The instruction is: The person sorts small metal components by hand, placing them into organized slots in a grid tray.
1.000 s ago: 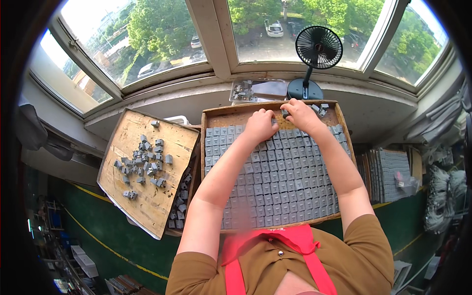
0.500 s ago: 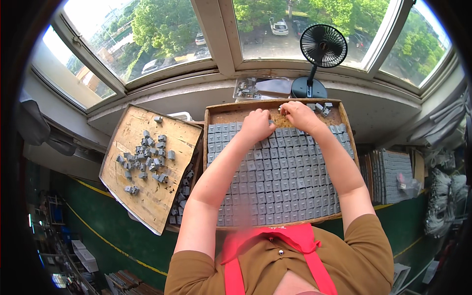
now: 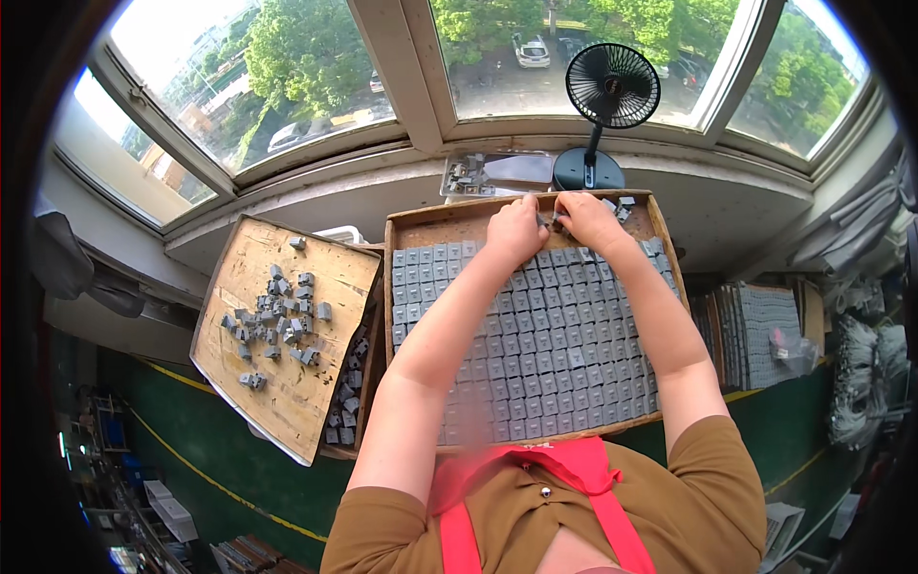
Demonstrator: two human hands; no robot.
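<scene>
Both of my hands meet over the far part of a shallow wooden tray (image 3: pixel 421 230) filled with rows of small grey plastic blocks (image 3: pixel 526 359). My left hand (image 3: pixel 518 230) is closed, with a small grey block (image 3: pixel 542 221) showing at its fingertips. Just beside it, my right hand (image 3: pixel 585 220) has its fingers pinched around a small dark piece that they mostly hide. A few loose grey blocks (image 3: pixel 623 206) lie in the tray's far right corner, beyond my right hand.
On the left, a tilted wooden board (image 3: pixel 229 325) carries scattered grey blocks, with more in a box (image 3: pixel 344 411) beneath its edge. A black fan (image 3: pixel 612 86) and a clear plastic box (image 3: pixel 516 170) stand on the sill. Stacked filled trays (image 3: pixel 765 335) sit at the right.
My left hand has moved right and farther back, closer to my right hand; a grey block now shows at its fingertips. The whole view has shifted slightly.
</scene>
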